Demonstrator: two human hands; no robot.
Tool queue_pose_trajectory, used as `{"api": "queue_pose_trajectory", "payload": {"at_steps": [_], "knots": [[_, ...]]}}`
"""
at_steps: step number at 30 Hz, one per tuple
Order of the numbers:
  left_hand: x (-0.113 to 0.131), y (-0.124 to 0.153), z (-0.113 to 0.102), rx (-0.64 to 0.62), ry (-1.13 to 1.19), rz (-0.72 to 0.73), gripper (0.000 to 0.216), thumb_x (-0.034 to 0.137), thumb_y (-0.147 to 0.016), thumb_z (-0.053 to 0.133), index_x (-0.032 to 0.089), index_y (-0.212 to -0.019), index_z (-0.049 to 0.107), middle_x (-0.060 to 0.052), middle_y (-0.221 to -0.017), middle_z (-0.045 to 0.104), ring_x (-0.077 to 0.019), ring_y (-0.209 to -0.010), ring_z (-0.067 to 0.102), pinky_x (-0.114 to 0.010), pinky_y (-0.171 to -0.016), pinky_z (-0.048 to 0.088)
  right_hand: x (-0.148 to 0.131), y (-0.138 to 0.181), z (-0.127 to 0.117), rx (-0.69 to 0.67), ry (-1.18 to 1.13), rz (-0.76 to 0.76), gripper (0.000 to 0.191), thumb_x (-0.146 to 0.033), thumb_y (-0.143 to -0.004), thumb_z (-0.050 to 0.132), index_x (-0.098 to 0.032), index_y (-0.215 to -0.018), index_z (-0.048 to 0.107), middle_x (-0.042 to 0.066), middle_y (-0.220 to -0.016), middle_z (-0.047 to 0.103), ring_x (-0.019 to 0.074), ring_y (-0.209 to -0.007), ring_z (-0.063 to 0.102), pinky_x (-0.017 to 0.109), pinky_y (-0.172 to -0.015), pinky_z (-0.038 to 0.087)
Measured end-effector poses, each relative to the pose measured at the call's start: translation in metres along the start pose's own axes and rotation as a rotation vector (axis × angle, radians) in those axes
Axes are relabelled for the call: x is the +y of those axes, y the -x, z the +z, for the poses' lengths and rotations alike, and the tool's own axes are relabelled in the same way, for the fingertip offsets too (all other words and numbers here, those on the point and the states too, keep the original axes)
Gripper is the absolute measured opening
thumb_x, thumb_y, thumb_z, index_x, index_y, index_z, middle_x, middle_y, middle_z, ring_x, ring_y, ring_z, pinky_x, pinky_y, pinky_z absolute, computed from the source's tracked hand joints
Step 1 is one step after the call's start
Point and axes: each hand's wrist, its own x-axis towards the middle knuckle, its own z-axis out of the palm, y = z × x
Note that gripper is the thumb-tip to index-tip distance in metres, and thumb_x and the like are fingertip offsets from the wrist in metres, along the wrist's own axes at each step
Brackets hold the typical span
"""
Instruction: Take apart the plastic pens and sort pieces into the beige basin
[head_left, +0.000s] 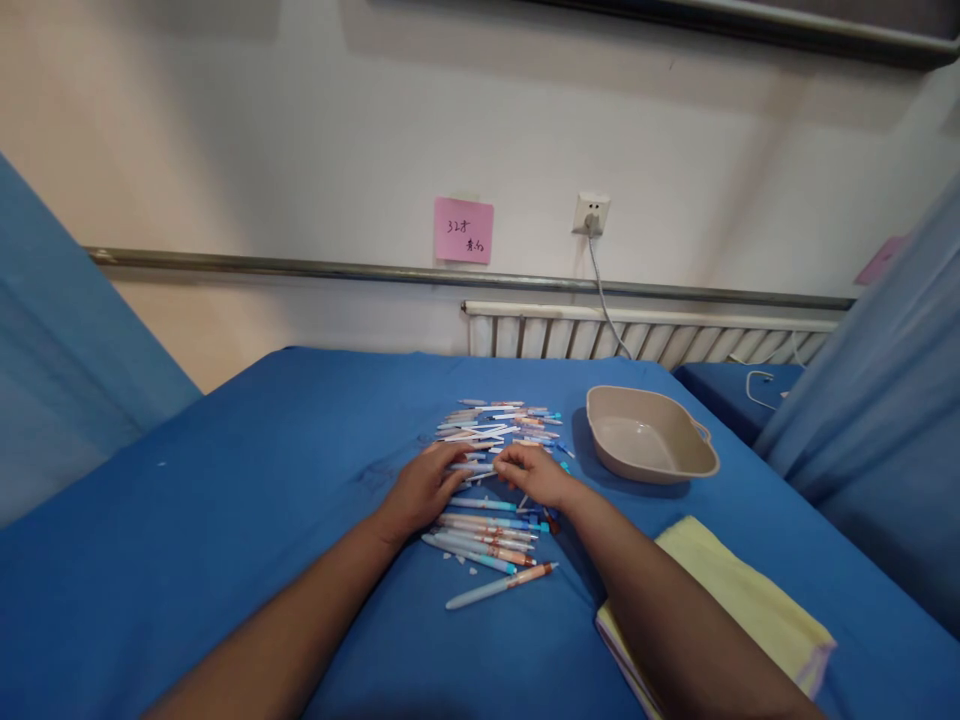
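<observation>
Both my hands meet over a scatter of pens on a blue-covered table [225, 520]. My left hand [420, 487] and my right hand [534, 473] each pinch an end of one pale pen [477, 466] held between them, fingers closed. Beyond the hands lies a pile of loose pen parts [499, 420], white and pastel. Nearer to me, several whole pens [487, 530] lie side by side, and one pen [499, 587] lies apart at the front.
A beige plastic basin [649, 435] stands at the right of the pens. A folded yellow cloth [739, 600] lies under my right forearm. Blue curtains hang on both sides. A white radiator, a wall socket with a cable and a pink note are on the wall behind.
</observation>
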Motion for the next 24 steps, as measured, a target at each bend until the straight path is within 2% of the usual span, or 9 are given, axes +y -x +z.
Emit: {"api": "queue_pose_trajectory", "payload": {"at_steps": [4,8,12,16,18,22,24], "knots": [[0.0050,-0.0010,-0.0010,-0.037,-0.025,0.009,0.029,0.034,-0.090,0.048,0.020,-0.113,0.058,-0.008,-0.106,0.065,-0.0217,-0.098,0.059,-0.034,-0.087,0.045,-0.0013,-0.0003,0.0042,-0.014,-0.010,0.002,0.012,-0.024,-0.085,0.051,-0.018,-0.081,0.061,-0.003,-0.067,0.060,0.0105,-0.057,0.053,0.021,-0.056,0.042],[0.0090,-0.0018,-0.0023,-0.076,-0.014,-0.083,0.032,0.036,-0.094,0.038,0.020,-0.114,0.058,-0.005,-0.088,0.070,-0.0213,-0.090,0.063,-0.035,-0.085,0.046,0.0002,-0.0007,0.0051,0.044,0.021,-0.014,0.007,-0.024,-0.081,0.059,-0.018,-0.083,0.062,-0.002,-0.076,0.063,0.0123,-0.071,0.055,0.024,-0.068,0.043],[0.0087,-0.0017,-0.0028,-0.011,0.003,0.007,0.048,0.036,-0.085,0.055,0.020,-0.130,0.046,-0.009,-0.114,0.063,-0.0228,-0.104,0.057,-0.037,-0.092,0.044,0.0031,-0.0012,0.0046,0.081,0.048,-0.004,0.006,-0.023,-0.076,0.064,-0.019,-0.081,0.062,-0.002,-0.077,0.063,0.0131,-0.073,0.055,0.025,-0.070,0.042],[0.0076,-0.0027,-0.0024,-0.081,-0.020,-0.058,0.032,0.033,-0.093,0.040,0.021,-0.118,0.056,-0.007,-0.100,0.067,-0.0217,-0.095,0.061,-0.035,-0.086,0.046,0.0043,-0.0012,0.0030,0.087,0.060,-0.008,0.007,-0.021,-0.074,0.065,-0.019,-0.080,0.062,-0.003,-0.076,0.063,0.0128,-0.073,0.055,0.024,-0.067,0.042],[0.0080,-0.0030,-0.0021,-0.088,-0.030,-0.076,0.034,0.036,-0.093,0.040,0.021,-0.119,0.055,-0.008,-0.103,0.067,-0.0224,-0.097,0.061,-0.035,-0.086,0.046,0.0038,-0.0008,0.0026,0.091,0.068,-0.009,0.008,-0.021,-0.073,0.066,-0.020,-0.081,0.062,-0.003,-0.077,0.063,0.0130,-0.073,0.055,0.024,-0.068,0.042],[0.0098,-0.0024,-0.0018,-0.068,-0.031,0.052,0.049,0.038,-0.086,0.053,0.020,-0.130,0.045,-0.010,-0.118,0.060,-0.0225,-0.105,0.057,-0.034,-0.092,0.043,0.0022,-0.0001,0.0027,0.102,0.090,-0.019,0.010,-0.022,-0.073,0.066,-0.020,-0.081,0.062,-0.003,-0.078,0.063,0.0132,-0.073,0.056,0.024,-0.067,0.042],[0.0086,-0.0022,-0.0021,-0.081,-0.049,0.046,0.038,0.034,-0.090,0.047,0.021,-0.125,0.051,-0.008,-0.109,0.065,-0.0213,-0.099,0.059,-0.034,-0.090,0.044,0.0028,-0.0004,0.0018,0.114,0.098,-0.025,0.009,-0.021,-0.073,0.065,-0.020,-0.081,0.061,-0.003,-0.076,0.063,0.0129,-0.072,0.056,0.023,-0.066,0.042]]}}
